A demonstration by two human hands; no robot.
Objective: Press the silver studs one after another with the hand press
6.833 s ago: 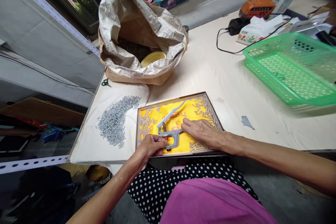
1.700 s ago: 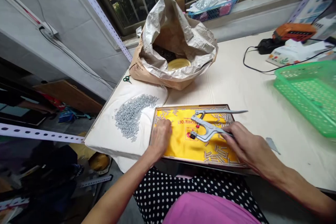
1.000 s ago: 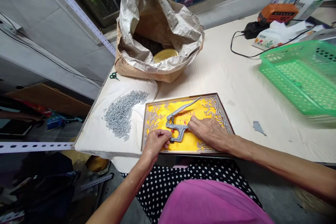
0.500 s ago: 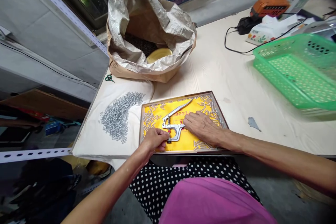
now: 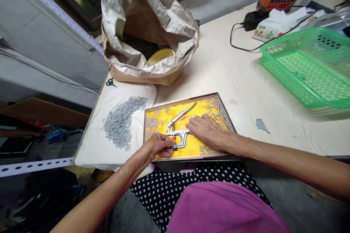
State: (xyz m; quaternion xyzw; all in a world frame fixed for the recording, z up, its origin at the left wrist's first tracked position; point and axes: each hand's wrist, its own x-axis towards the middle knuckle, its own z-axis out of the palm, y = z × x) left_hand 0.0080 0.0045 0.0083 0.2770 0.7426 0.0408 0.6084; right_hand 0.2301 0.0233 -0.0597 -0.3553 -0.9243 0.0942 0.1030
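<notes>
A shallow framed tray (image 5: 222,107) with a yellow lining lies at the table's near edge, with several small silver metal pieces scattered in it. Silver hand-press pliers (image 5: 177,125) lie on the lining, the long handle pointing to the upper right. My right hand (image 5: 205,129) rests on the pliers' lower handle and holds it down. My left hand (image 5: 160,145) is pinched at the pliers' jaw, its fingers closed on something too small to make out.
A pile of silver metal pieces (image 5: 121,121) lies on a white cloth (image 5: 94,145) left of the tray. Behind stands an open paper sack (image 5: 144,25) with a yellow bowl (image 5: 160,55). A green basket (image 5: 306,69) sits at right, small scissors (image 5: 111,83) at left.
My right hand swung the pliers from the tray's right side back to its middle. My left hand left the tray's left part and pinched at the jaw. The view drifted slightly.
</notes>
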